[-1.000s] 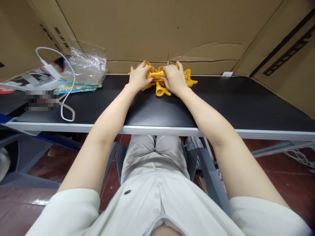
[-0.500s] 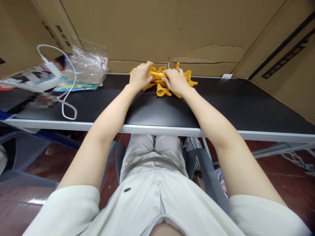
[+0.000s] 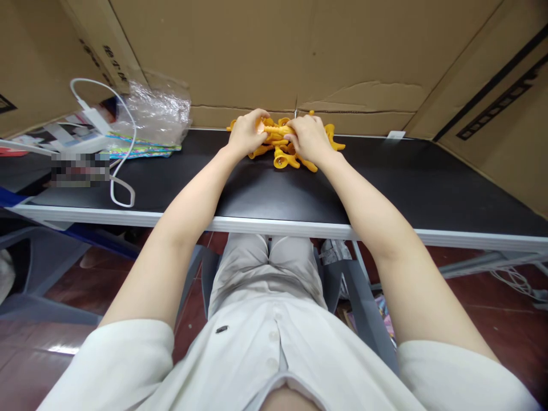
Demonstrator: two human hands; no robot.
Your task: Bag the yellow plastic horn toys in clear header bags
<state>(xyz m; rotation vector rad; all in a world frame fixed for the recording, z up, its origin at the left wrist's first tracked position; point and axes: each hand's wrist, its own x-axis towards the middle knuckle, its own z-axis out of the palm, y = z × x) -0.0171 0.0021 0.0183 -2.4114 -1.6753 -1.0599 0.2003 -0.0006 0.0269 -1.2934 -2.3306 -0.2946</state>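
Note:
A heap of yellow plastic clips (image 3: 284,157) lies at the far side of the black table (image 3: 411,182), against the cardboard wall. My left hand (image 3: 245,132) and my right hand (image 3: 309,138) both rest on the heap with fingers curled. Between them they grip one yellow clip (image 3: 278,131), held level just above the others. Parts of the heap are hidden under my hands.
A crumpled clear plastic bag (image 3: 154,114) lies on colourful packets at the back left. A white charger and looping cable (image 3: 117,171) sit at the left. Cardboard sheets (image 3: 351,51) wall the table's back and right side. Grey table legs and a red floor show below.
Both hands have stayed on the yellow heap, shifting their fingers slightly; the clip between them sits a little higher. The view has tilted a touch.

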